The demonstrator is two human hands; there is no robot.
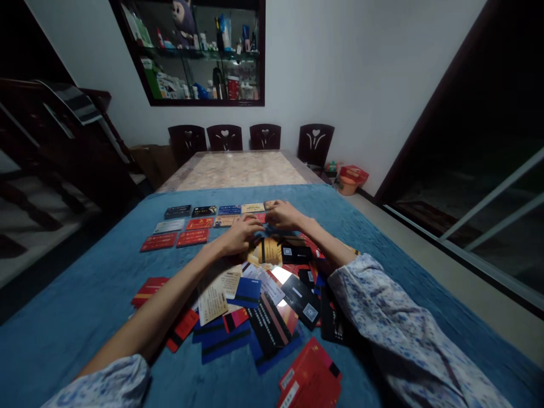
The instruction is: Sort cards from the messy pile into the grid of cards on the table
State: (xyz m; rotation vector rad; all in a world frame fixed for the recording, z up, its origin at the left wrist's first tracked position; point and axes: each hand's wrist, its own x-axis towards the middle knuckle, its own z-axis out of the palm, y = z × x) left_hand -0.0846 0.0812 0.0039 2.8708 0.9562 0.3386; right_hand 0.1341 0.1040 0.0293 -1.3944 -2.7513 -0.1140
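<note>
Both arms reach forward over a blue cloth [85,294] strewn with plastic cards. My left hand [240,233] lies palm down, fingers curled, on cards at the far edge of a loose heap of cards [272,306]. My right hand [284,214] is beside it, fingers bent over a red card [260,217] at the right end of the laid-out rows. Those rows of cards [191,224] lie side by side in three lines to the left of the hands. What the fingers grip is hidden.
Beyond the cloth runs a marble-look tabletop [238,169] with several dark chairs [224,137] at its far end. A wall cabinet [199,51] holds bottles. A red stool [352,177] stands on the floor at right. Stairs rise at left.
</note>
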